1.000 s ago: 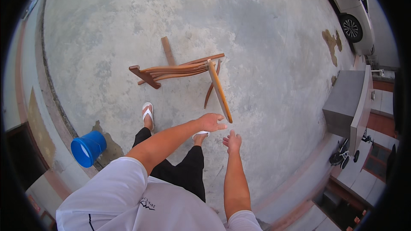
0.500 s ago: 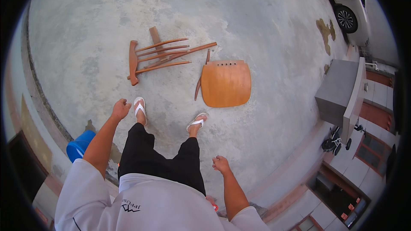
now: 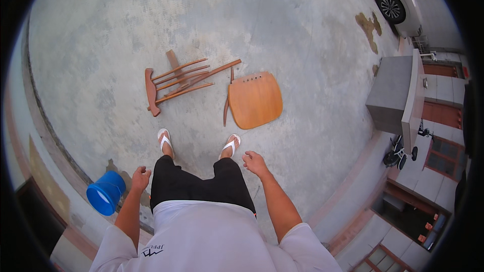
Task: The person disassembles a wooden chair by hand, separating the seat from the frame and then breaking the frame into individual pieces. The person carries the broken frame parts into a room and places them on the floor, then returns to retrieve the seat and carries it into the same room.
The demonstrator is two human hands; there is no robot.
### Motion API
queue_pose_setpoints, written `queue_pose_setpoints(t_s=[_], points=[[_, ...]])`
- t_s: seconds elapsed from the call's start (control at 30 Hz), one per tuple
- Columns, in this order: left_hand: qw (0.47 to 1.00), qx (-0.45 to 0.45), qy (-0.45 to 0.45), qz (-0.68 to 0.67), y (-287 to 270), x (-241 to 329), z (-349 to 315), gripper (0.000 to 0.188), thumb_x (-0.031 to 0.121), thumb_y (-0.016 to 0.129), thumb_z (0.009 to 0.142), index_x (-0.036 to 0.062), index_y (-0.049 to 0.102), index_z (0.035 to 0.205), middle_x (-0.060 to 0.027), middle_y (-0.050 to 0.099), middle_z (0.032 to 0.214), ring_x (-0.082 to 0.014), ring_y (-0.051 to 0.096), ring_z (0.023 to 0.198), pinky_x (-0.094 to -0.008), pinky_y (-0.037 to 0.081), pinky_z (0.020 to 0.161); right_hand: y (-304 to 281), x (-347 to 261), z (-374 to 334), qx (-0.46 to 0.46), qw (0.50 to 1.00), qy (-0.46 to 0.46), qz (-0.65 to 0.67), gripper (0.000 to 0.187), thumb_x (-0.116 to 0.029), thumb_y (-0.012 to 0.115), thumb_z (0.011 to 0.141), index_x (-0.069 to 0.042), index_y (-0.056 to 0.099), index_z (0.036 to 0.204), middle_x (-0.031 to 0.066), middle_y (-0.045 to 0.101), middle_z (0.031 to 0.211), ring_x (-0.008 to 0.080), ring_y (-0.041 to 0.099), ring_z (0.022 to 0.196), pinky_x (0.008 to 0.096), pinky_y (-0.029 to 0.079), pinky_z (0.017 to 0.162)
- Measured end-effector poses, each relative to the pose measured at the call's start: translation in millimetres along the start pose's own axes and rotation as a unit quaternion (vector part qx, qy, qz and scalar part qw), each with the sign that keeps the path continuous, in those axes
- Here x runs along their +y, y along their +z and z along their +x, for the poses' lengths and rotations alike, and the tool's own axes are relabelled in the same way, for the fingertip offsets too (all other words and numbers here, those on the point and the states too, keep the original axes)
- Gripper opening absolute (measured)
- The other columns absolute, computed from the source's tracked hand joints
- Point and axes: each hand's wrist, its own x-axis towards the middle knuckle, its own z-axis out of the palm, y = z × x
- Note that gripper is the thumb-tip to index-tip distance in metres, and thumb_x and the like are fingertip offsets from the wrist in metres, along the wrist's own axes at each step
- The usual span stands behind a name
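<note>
Both hands hang empty beside my black shorts. My left hand (image 3: 141,178) is nearest the blue bucket (image 3: 107,191), fingers loosely bent, holding nothing. My right hand (image 3: 255,164) hangs over the concrete near my right foot, its fingers a little apart. Ahead on the ground lie parts of a wooden chair, out of reach of either hand. A curved top rail (image 3: 151,92) with several thin spindles (image 3: 178,77) rests over loose wooden bars. To its right lies a chair seat (image 3: 255,102) with a row of holes, a slim curved piece (image 3: 225,111) along its left edge.
My white flip-flops (image 3: 165,141) stand on grey concrete (image 3: 312,50). At right is a grey cabinet-like block (image 3: 390,90), with a small wheeled thing (image 3: 396,156) below it. A white car's wheel (image 3: 390,8) shows at upper right. A wall and curb run along the left.
My feet have come more level, the right hand has swung forward and the left back. The chair parts sit lower and further left in view. More of the blue bucket shows.
</note>
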Motion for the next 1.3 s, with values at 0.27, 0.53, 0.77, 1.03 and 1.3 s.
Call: queue_pose_setpoints(t_s=[0.27,0.53,0.77,1.03,1.3], points=[[0.985,0.000,-0.130,-0.116,15,-109,-42,0.042,0.019,0.070,0.088,-0.0071,0.061,0.120,-0.0052,0.060,0.075,-0.0109,0.053,0.056,-0.0290,0.042,0.047,-31,61,-18,0.023,0.979,0.142,-0.145,0.045,-0.032,0.061,0.087,0.003,0.067,0.114,0.0199,0.071,0.088,0.0269,0.070,0.068,0.0376,0.056,0.072],[0.974,-0.216,-0.001,-0.071,-62,41,43,0.064,0.036,0.073,0.086,-0.0045,0.055,0.132,-0.0224,0.062,0.128,-0.0302,0.063,0.115,-0.0377,0.050,0.097,88,-12,-91,-0.023,0.989,0.126,-0.074,0.047,-0.037,0.069,0.085,0.003,0.067,0.111,0.0160,0.072,0.092,0.0259,0.070,0.083,0.0370,0.056,0.077],[0.903,-0.315,0.181,0.227,-98,74,46,0.049,0.029,0.076,0.077,0.0054,0.065,0.118,-0.0205,0.061,0.118,-0.0374,0.061,0.109,-0.0426,0.050,0.096,148,-66,-104,-0.077,0.985,0.049,-0.144,0.029,-0.025,0.070,0.084,0.000,0.070,0.097,0.0112,0.070,0.082,0.0222,0.067,0.080,0.0351,0.054,0.073],[0.908,-0.322,0.212,0.164,-114,98,36,0.010,0.014,0.068,0.081,0.0049,0.066,0.084,-0.0180,0.066,0.089,-0.0386,0.063,0.095,-0.0442,0.051,0.081,113,-148,-144,-0.508,0.853,0.088,0.080,0.014,-0.015,0.065,0.087,-0.003,0.068,0.095,-0.0007,0.062,0.074,0.0089,0.054,0.060,0.0245,0.045,0.056],[0.697,-0.713,-0.014,0.070,-127,147,29,0.027,0.029,0.064,0.096,0.0056,0.065,0.108,-0.0021,0.066,0.096,-0.0095,0.058,0.088,-0.0270,0.048,0.077,163,-102,-66,-0.662,0.742,0.109,0.005,0.016,-0.018,0.064,0.088,-0.003,0.066,0.094,0.0023,0.064,0.075,0.0110,0.060,0.062,0.0261,0.049,0.056]])
